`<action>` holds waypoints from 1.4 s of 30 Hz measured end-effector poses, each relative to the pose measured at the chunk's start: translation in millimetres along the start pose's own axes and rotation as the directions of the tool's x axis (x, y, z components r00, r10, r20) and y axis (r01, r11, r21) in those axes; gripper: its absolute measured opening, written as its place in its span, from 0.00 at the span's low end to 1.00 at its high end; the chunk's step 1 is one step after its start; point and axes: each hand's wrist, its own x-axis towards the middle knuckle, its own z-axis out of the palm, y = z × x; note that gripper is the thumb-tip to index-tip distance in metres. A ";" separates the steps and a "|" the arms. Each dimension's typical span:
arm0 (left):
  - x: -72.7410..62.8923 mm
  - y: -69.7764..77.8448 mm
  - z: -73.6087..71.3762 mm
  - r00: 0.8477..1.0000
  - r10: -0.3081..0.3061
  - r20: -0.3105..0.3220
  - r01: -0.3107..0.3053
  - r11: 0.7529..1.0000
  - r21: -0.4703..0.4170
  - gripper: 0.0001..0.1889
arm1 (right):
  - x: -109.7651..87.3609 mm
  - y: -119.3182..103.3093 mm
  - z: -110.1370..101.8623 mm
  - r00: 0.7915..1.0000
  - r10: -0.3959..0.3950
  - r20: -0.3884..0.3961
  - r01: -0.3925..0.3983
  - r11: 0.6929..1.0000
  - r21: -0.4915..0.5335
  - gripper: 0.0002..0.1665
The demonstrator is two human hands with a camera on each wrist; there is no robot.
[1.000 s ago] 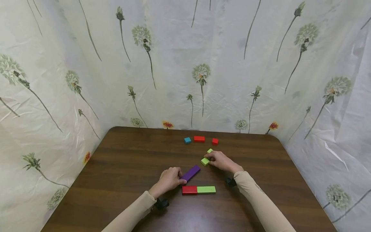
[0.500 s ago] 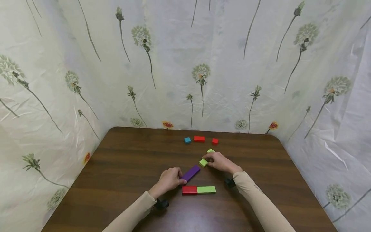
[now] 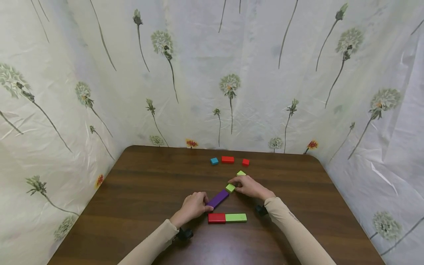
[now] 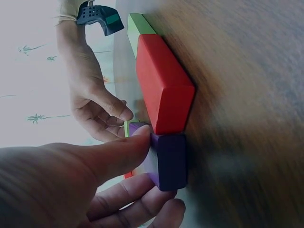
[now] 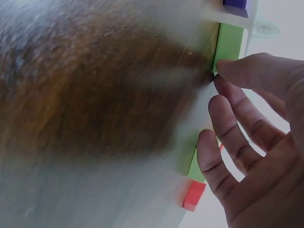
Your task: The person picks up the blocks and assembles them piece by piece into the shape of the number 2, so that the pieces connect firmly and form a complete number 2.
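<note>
A purple block (image 3: pixel 218 199) lies slanted on the brown table, and my left hand (image 3: pixel 193 204) pinches its near end between thumb and fingers. My right hand (image 3: pixel 252 187) holds a small light green block (image 3: pixel 230 188) by thumb and fingertips, close to the purple block's far end; the right wrist view shows a narrow gap between this green block (image 5: pixel 229 45) and the purple one (image 5: pixel 236 6). Just in front, a red block (image 3: pixel 216 218) and a longer green block (image 3: pixel 236 218) lie end to end. In the left wrist view, the red block (image 4: pixel 164 85) sits right beside the purple block's near end.
Behind my right hand lies another green block (image 3: pixel 241 173), partly covered by the fingers. Farther back are a blue block (image 3: pixel 214 161), a red block (image 3: pixel 228 159) and a smaller red block (image 3: pixel 246 162). A flower-printed curtain (image 3: pixel 198 117) hangs along the table's far edge.
My right hand has drawn the small green block toward the purple block, down and left in the head view. The left hand and purple block have stayed in place.
</note>
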 end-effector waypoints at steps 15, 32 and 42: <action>0.3 0.5 -2.9 1.000 -0.003 0.009 0.003 1.000 -0.012 0.15 | 0.5 -4.7 0.0 0.999 -0.043 -0.002 0.043 0.999 -0.015 0.20; -0.9 -0.1 -2.3 1.000 0.015 -0.008 -0.015 1.000 -0.002 0.16 | 3.9 -8.6 2.8 0.999 -0.048 0.008 0.048 0.999 -0.014 0.21; -1.2 -0.6 -1.9 1.000 0.013 -0.002 -0.013 1.000 -0.007 0.16 | 5.4 -9.9 1.1 0.999 -0.048 0.000 0.048 0.998 -0.028 0.23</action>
